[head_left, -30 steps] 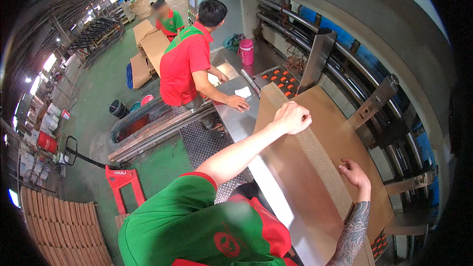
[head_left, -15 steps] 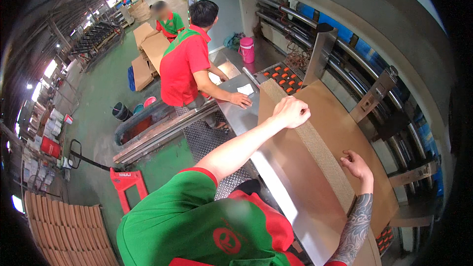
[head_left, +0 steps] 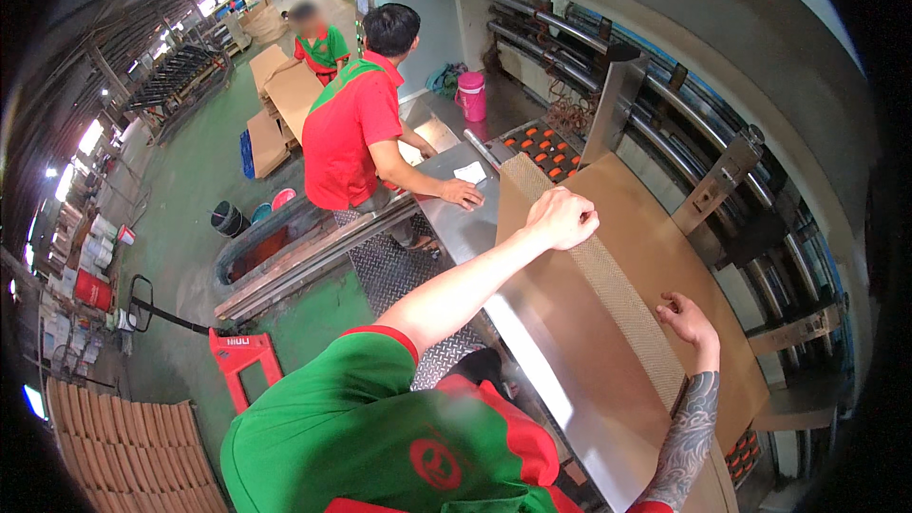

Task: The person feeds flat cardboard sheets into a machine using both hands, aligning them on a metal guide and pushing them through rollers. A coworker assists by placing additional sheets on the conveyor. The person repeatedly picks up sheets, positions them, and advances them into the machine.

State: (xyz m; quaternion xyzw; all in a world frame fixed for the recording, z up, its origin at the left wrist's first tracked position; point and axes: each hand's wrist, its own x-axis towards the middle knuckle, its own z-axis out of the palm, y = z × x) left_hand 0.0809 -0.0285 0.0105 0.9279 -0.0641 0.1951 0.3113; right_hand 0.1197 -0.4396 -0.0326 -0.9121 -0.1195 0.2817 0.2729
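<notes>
A stack of brown corrugated cardboard sheets (head_left: pixel 655 218) lies in front of the machine, its fluted side edge (head_left: pixel 619 299) facing me. My left hand (head_left: pixel 564 219) is closed in a loose fist and rests at the upper edge of the stack, toward its far end; nothing shows in its fingers. Nearer to me, my right hand (head_left: pixel 688 319) lies over the top sheet close to the same edge. Its fingers are slightly bent and apart, and it holds nothing. Below the fluted edge stretches a shiny metal table (head_left: pixel 546 361).
A co-worker in red and green (head_left: pixel 356 133) stands at the table's far end, one hand (head_left: pixel 462 194) on the metal near a white paper (head_left: pixel 469 172). Machine rollers (head_left: pixel 703 157) and a metal guide plate (head_left: pixel 617 100) stand behind the stack. A red pallet jack (head_left: pixel 244 361) is at left.
The whole view has shifted slightly, so the surroundings sit a little further left. Both my hands keep their places on the cardboard.
</notes>
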